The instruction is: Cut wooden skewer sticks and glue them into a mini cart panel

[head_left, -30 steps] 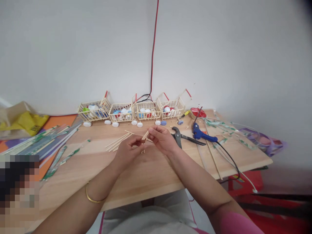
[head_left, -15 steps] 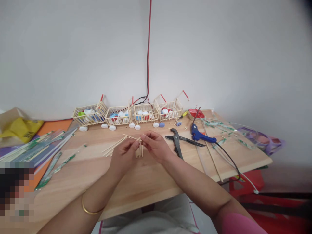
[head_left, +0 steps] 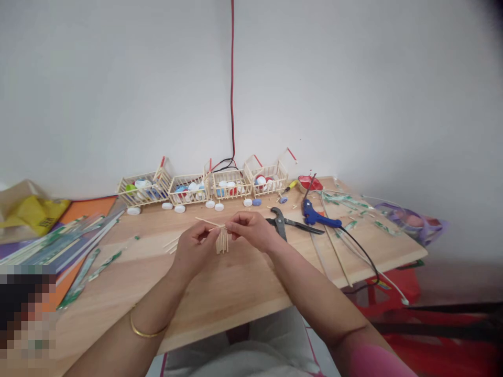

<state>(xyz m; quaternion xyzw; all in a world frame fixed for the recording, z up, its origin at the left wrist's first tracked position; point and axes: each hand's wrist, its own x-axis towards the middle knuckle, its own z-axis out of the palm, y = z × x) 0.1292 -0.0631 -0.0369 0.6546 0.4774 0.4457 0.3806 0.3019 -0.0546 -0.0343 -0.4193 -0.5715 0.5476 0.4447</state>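
My left hand (head_left: 196, 247) and my right hand (head_left: 250, 230) meet over the middle of the wooden table, fingers pinched together. Between their fingertips is a thin wooden stick (head_left: 216, 228). A longer wooden stick (head_left: 205, 221) slants just behind them; whether it is also held is unclear. Just below the fingertips lies a row of several short sticks (head_left: 222, 245), side by side. More sticks (head_left: 171, 245) stick out to the left, partly covered by my left hand. Pliers (head_left: 280, 224) with dark handles lie beside my right hand, partly hidden by it.
Small stick-built carts (head_left: 231, 189) with bottle-cap wheels line the wall, holding coloured caps. At right are a blue glue gun (head_left: 320, 217) with a black cord, a red dish (head_left: 310, 183) and torn wrappers (head_left: 341, 199). Packaged sticks (head_left: 74, 248) and a yellow bag (head_left: 37, 213) lie left.
The view has shifted slightly. My hands stay together, with the right fingers now flatter over the stick and the stick between them tilted closer to level.
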